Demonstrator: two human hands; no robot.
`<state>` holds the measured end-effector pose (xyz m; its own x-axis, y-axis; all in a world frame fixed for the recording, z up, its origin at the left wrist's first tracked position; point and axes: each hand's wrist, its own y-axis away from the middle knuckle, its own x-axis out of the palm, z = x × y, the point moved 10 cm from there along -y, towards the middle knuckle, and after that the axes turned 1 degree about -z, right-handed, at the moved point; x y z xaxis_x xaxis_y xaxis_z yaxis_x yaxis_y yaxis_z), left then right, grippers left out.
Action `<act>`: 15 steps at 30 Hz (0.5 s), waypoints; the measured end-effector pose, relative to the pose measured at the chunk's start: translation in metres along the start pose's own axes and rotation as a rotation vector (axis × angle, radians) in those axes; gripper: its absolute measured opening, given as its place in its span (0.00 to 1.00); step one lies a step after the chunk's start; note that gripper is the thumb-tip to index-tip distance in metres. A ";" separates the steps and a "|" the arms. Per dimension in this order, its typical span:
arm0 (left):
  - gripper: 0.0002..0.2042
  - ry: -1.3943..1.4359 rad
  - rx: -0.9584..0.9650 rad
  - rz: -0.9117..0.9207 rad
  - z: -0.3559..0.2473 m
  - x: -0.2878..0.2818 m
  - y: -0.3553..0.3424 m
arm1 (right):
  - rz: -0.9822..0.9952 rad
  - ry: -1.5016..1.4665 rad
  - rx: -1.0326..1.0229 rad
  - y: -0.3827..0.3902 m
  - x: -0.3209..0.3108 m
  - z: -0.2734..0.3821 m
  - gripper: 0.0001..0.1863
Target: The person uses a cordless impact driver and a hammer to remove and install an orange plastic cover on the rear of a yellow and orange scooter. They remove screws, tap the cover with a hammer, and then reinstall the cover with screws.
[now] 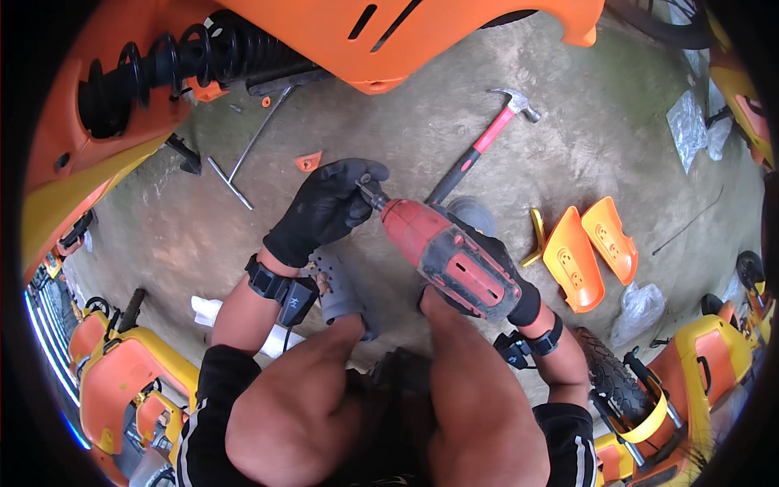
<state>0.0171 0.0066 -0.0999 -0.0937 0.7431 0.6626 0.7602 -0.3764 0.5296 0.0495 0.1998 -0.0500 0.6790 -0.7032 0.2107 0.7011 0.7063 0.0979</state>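
Observation:
My gloved right hand [495, 268] is wrapped round a red and black power driver [438, 252], mostly hidden beneath its body, with the nose pointing up and left. My gloved left hand [333, 199] is closed at the driver's tip, fingertips around a small metal bit or fastener [367, 187]; which one, I cannot tell. A claw hammer [495, 130] with red and black handle lies on the floor just beyond the driver. A small orange piece [307, 161] lies above my left hand. A T-shaped metal wrench [247, 154] lies to the upper left.
An orange vehicle body [446, 36] with a black spring shock [166, 65] overhangs the top. Two orange curved panels [573, 268], a yellow piece [535, 237] and plastic bags [637, 312] lie on the right of the concrete floor [568, 138]. Yellow-orange vehicles [122, 381] line both sides. My feet [333, 292] are below the driver.

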 end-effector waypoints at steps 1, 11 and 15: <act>0.18 0.038 -0.003 0.001 0.001 -0.001 0.000 | -0.015 -0.088 0.107 0.000 0.001 -0.010 0.40; 0.18 -0.029 0.011 -0.074 -0.003 -0.018 0.003 | -0.014 0.383 -0.284 0.006 0.003 0.014 0.37; 0.17 -0.092 -0.010 -0.088 -0.004 -0.023 0.005 | 0.027 0.330 -0.197 0.003 0.004 0.003 0.33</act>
<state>0.0206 -0.0144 -0.1101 -0.1004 0.8210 0.5621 0.7451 -0.3124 0.5893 0.0540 0.1991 -0.0463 0.7091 -0.6954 -0.1167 0.6885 0.7185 -0.0986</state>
